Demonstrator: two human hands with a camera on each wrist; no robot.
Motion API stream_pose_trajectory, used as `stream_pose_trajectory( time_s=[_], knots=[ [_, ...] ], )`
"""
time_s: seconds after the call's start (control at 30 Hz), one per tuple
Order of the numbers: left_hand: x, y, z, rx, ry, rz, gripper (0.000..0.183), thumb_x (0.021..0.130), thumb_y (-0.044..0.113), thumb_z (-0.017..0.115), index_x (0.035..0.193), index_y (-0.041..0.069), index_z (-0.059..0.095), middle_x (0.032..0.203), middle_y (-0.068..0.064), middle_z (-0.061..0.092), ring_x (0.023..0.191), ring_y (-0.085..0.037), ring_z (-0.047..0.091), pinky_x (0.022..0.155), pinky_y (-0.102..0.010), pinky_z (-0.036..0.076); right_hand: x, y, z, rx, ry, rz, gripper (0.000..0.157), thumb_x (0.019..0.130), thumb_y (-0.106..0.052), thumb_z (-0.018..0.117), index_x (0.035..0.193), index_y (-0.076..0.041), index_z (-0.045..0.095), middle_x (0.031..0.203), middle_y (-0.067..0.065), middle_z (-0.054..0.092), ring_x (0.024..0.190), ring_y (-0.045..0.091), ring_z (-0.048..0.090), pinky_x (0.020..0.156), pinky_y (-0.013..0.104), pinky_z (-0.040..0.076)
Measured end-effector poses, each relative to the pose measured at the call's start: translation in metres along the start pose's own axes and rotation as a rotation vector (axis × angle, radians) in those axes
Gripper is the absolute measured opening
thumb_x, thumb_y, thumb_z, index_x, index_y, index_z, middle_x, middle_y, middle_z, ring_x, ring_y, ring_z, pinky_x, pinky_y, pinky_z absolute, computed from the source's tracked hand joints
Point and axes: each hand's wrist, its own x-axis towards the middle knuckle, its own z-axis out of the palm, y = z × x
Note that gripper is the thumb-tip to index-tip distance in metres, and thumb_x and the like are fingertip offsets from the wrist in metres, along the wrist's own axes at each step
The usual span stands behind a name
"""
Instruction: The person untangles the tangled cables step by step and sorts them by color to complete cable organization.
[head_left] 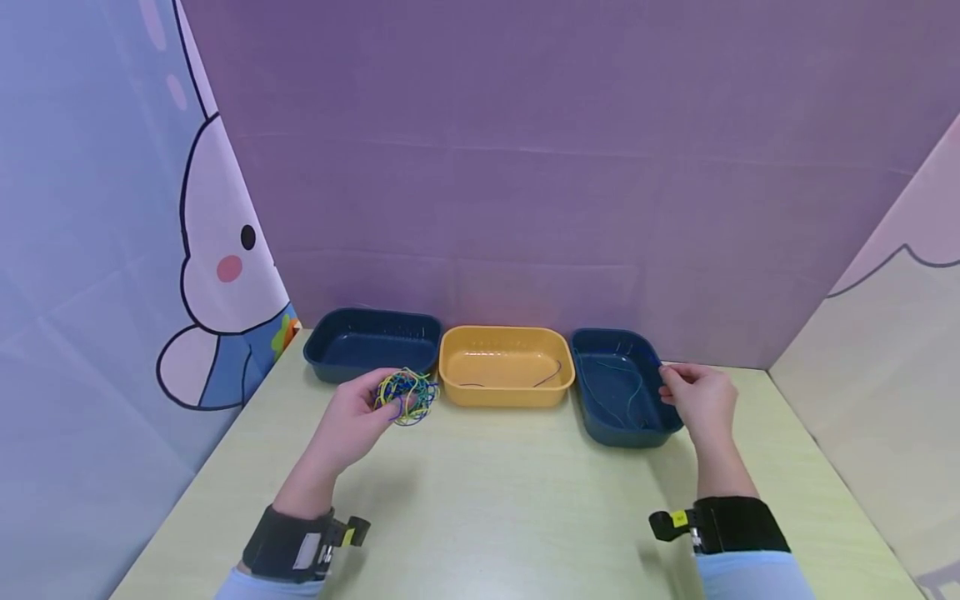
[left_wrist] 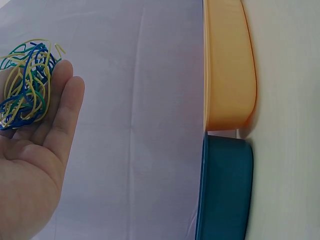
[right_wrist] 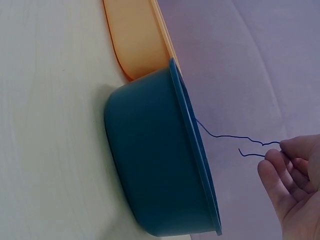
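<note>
My left hand [head_left: 360,421] holds a tangled bundle of thin wires [head_left: 405,396], blue, yellow and green, between thumb and fingers in front of the left dark blue basket [head_left: 326,362]. In the left wrist view the bundle [left_wrist: 30,92] lies against the fingers, two of which extend past it. At the right side of the right dark blue basket [head_left: 630,437], my right hand [head_left: 701,400] pinches a blue wire [right_wrist: 230,136]. One stretch of that wire runs to the basket's rim, and a short bent end sticks out near the fingertips. Thin greenish wires [head_left: 639,387] lie inside this basket.
Between the two blue baskets stands a yellow basket [head_left: 502,397] with a few short dark wire pieces [head_left: 547,377] in it. All three baskets line up along the purple backdrop [head_left: 487,208] on a pale table [head_left: 517,500]. Printed cloths flank both sides.
</note>
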Motion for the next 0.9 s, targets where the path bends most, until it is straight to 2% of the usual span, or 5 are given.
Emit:
stream_pose_trajectory(
  time_s=[0.23, 0.4, 0.57, 0.8, 0.9],
  knots=[
    [0.0, 0.002, 0.0, 0.0, -0.005, -0.001, 0.03, 0.089, 0.001, 0.06, 0.118, 0.009, 0.062, 0.111, -0.009, 0.063, 0.092, -0.021, 0.062, 0.075, -0.033, 0.057, -0.001, -0.01, -0.002, 0.029, -0.004, 0.007, 0.039, 0.094, -0.034, 0.061, 0.114, -0.001, 0.066, 0.105, 0.018, 0.065, 0.074, 0.014, 0.067, 0.061, 0.018, 0.054],
    [0.0, 0.004, 0.0, -0.003, -0.003, -0.01, 0.029, 0.089, 0.001, 0.06, 0.118, 0.01, 0.062, 0.111, -0.009, 0.064, 0.092, -0.021, 0.062, 0.075, -0.034, 0.056, 0.0, -0.024, 0.008, 0.048, -0.02, -0.061, 0.038, 0.094, -0.033, 0.062, 0.11, 0.0, 0.067, 0.099, 0.018, 0.067, 0.072, 0.016, 0.067, 0.061, 0.019, 0.055],
    [0.0, 0.004, 0.001, -0.001, 0.0, -0.005, 0.028, 0.09, 0.002, 0.061, 0.116, 0.011, 0.062, 0.111, -0.008, 0.064, 0.094, -0.02, 0.062, 0.076, -0.035, 0.056, 0.001, -0.043, 0.032, 0.03, -0.066, -0.137, 0.034, 0.093, -0.033, 0.064, 0.106, -0.003, 0.07, 0.091, 0.016, 0.069, 0.067, 0.014, 0.067, 0.062, 0.023, 0.056],
    [0.001, 0.003, 0.003, -0.019, 0.007, 0.018, 0.028, 0.089, 0.003, 0.063, 0.115, 0.012, 0.063, 0.109, -0.007, 0.065, 0.092, -0.02, 0.062, 0.074, -0.034, 0.057, -0.004, -0.072, 0.075, 0.042, -0.127, -0.184, 0.02, 0.092, -0.026, 0.066, 0.097, -0.008, 0.072, 0.083, 0.01, 0.069, 0.065, 0.016, 0.066, 0.059, 0.024, 0.056],
    [0.002, 0.003, 0.007, -0.033, -0.001, 0.036, 0.028, 0.089, 0.002, 0.063, 0.114, 0.011, 0.064, 0.108, -0.008, 0.065, 0.09, -0.021, 0.062, 0.073, -0.034, 0.057, -0.005, -0.078, 0.088, 0.036, -0.173, -0.217, 0.018, 0.092, -0.023, 0.067, 0.095, -0.006, 0.072, 0.082, 0.011, 0.069, 0.066, 0.018, 0.066, 0.06, 0.029, 0.058]
  ],
)
